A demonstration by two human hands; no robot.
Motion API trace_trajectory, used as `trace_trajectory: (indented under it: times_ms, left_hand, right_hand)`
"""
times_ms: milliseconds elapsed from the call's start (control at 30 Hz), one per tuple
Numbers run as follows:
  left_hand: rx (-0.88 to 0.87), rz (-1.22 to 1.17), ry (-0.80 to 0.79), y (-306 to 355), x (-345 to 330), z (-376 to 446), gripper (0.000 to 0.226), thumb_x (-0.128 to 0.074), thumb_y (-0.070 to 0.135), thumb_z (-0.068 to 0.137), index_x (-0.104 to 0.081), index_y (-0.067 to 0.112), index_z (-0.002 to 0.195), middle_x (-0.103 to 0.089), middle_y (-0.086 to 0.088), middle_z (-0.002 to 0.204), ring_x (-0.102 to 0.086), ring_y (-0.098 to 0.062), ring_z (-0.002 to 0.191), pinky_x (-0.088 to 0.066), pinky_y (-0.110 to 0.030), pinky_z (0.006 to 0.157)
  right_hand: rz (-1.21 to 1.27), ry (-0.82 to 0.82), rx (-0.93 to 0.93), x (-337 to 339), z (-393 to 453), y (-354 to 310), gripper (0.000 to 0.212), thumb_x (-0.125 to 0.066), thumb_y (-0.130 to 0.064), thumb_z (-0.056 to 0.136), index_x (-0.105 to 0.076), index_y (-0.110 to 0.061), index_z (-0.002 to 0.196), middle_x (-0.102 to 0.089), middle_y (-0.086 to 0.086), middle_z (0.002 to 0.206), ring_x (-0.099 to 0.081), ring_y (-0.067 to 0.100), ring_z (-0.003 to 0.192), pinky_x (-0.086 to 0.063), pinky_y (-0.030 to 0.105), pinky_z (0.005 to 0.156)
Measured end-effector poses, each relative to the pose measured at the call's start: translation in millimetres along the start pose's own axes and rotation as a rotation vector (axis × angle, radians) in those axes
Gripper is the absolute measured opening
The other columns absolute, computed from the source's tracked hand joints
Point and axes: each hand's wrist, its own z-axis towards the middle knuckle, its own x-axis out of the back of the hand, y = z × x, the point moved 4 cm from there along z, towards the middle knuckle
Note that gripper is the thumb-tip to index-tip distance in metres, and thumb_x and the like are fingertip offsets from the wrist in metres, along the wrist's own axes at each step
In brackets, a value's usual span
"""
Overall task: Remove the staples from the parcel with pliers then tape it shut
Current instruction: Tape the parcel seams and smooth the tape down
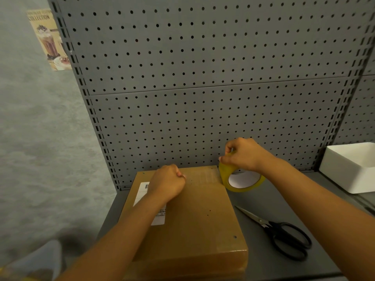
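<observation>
A brown cardboard parcel [194, 216] lies flat on the grey shelf, with a white label partly under my left forearm and small staple holes along its top. My left hand [167, 182] rests on the parcel's far end, fingers curled and pinched as if on a tape end. A clear strip of tape [205, 176] stretches across the far edge toward a yellowish tape roll [241, 179] just off the parcel's far right corner. My right hand [242, 154] grips the top of that roll. No pliers are in view.
Black-handled scissors [284, 234] lie shut on the shelf [269, 201] right of the parcel. A white open box [351, 169] stands at the far right. A grey pegboard [203, 78] rises directly behind. The shelf's left edge drops to the floor.
</observation>
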Motion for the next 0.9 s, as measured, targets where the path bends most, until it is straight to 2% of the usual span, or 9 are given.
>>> trace_trajectory:
  times_ms: [300, 500, 700, 900]
  left_hand:
    - [-0.001, 0.081, 0.026, -1, -3, 4, 0.017, -0.050, 0.027, 0.094, -0.058, 0.014, 0.087, -0.061, -0.005, 0.096, -0.056, -0.019, 0.085, -0.039, -0.028, 0.068]
    - [-0.008, 0.098, 0.050, 1, -3, 2, 0.015, -0.052, 0.026, 0.092, -0.055, 0.016, 0.080, -0.060, -0.005, 0.095, -0.053, -0.017, 0.083, -0.038, -0.026, 0.067]
    - [-0.048, 0.115, 0.087, 4, -3, -3, 0.011, -0.050, 0.021, 0.091, -0.048, 0.017, 0.081, -0.052, -0.003, 0.093, -0.049, -0.018, 0.087, -0.040, -0.027, 0.072]
    - [-0.062, 0.116, 0.099, 6, -2, -6, 0.009, -0.049, 0.019, 0.090, -0.048, 0.017, 0.081, -0.056, -0.007, 0.099, -0.053, -0.023, 0.094, -0.047, -0.033, 0.080]
  right_hand:
    - [-0.169, -0.002, 0.039, -3, 11, -12, 0.022, -0.067, -0.031, 0.081, -0.058, -0.013, 0.072, -0.054, 0.003, 0.065, -0.050, 0.020, 0.063, -0.044, 0.030, 0.057]
    - [-0.196, -0.011, 0.041, -4, 13, -13, 0.022, -0.067, -0.031, 0.081, -0.055, -0.015, 0.070, -0.055, 0.003, 0.067, -0.050, 0.020, 0.063, -0.043, 0.029, 0.057]
    - [-0.225, -0.022, 0.051, -5, 14, -16, 0.021, -0.067, -0.031, 0.080, -0.057, -0.015, 0.072, -0.054, 0.003, 0.067, -0.053, 0.022, 0.066, -0.044, 0.029, 0.058]
    - [-0.251, -0.038, 0.058, -4, 14, -19, 0.021, -0.067, -0.031, 0.081, -0.060, -0.011, 0.078, -0.053, 0.003, 0.067, -0.051, 0.022, 0.066, -0.043, 0.029, 0.057]
